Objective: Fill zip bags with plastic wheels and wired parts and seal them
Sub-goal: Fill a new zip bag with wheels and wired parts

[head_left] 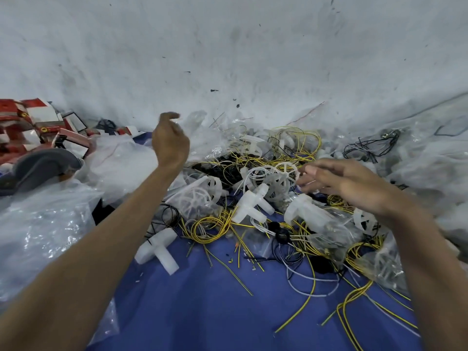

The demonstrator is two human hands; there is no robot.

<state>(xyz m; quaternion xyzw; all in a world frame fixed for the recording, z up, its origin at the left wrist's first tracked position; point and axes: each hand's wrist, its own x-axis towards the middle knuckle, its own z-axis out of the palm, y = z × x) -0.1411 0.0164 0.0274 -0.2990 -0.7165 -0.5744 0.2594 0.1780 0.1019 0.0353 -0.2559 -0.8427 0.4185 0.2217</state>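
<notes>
Loose yellow wires trail over the blue cloth's near edge. Our right hand, fingers spread and empty, reaches for a plastic wheel mid-pile; our left hand hangs curled by clear bags, grip unclear. We judge this the gathering step; next needs an opened bag

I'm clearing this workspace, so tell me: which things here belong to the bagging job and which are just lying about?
For the job: plastic wheels, yellow wired parts, clear bags.
Lying about: red-and-white boxes, grey cap, both far left.
</notes>
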